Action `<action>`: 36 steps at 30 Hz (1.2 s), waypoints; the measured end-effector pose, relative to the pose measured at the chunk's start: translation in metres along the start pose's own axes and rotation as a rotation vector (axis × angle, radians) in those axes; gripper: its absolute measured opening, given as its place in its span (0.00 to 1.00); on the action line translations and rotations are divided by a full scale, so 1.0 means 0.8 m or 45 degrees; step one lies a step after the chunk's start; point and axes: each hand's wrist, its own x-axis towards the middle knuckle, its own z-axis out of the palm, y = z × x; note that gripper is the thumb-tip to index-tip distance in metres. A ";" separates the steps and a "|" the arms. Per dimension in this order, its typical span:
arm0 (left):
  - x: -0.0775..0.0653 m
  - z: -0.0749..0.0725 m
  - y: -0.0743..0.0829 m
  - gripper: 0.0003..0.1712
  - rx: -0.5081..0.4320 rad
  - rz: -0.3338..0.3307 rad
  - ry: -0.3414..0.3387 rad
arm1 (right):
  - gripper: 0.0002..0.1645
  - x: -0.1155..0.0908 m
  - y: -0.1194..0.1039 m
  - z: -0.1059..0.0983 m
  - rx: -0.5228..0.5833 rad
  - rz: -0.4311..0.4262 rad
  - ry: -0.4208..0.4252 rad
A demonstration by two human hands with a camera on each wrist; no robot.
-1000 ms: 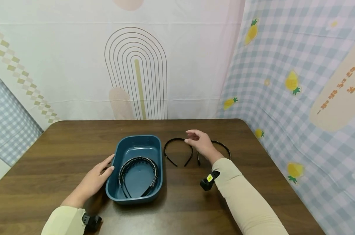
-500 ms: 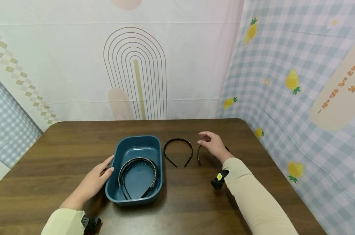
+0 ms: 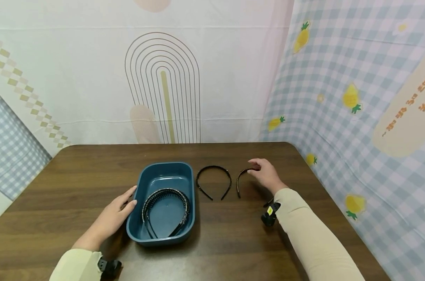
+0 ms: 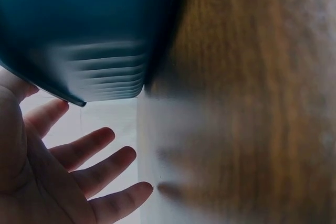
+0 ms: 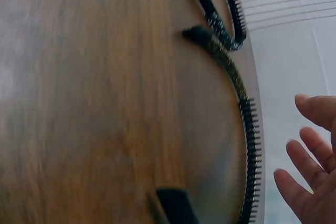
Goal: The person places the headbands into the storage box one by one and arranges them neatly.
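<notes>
Fingers [image 5: 292, 188] of the right hand [image 3: 266, 175] are curving loosely apart, empty, above the far side of a black, toothed, horseshoe-shaped headband [image 5: 250, 150]. Left hand [image 3: 110, 214] is resting, fingers spread, against one blue, rounded-rectangular plastic bin [image 3: 161, 242].

Count: two headbands are lying on the brown wood-grain surface [image 3: 219, 242]; the second black headband [image 3: 214, 166] is sitting between bin and first. More black headbands [image 3: 166, 191] are nesting inside the bin; overlap is hiding their number.

First headband is showing comb-like teeth, a gold-speckled stretch, a dark tip. Right hand is covering much of it; right wrist view is cutting off its arc below.
</notes>
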 end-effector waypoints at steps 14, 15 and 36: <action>0.001 0.001 0.001 0.36 -0.005 -0.008 -0.004 | 0.28 -0.004 0.028 -0.012 -0.217 0.032 -0.013; 0.001 0.001 0.001 0.35 -0.006 -0.007 -0.005 | 0.28 -0.004 0.030 -0.013 -0.217 0.036 -0.013; 0.001 0.001 -0.002 0.35 -0.009 -0.007 0.001 | 0.27 0.000 0.053 -0.020 -0.417 0.108 -0.103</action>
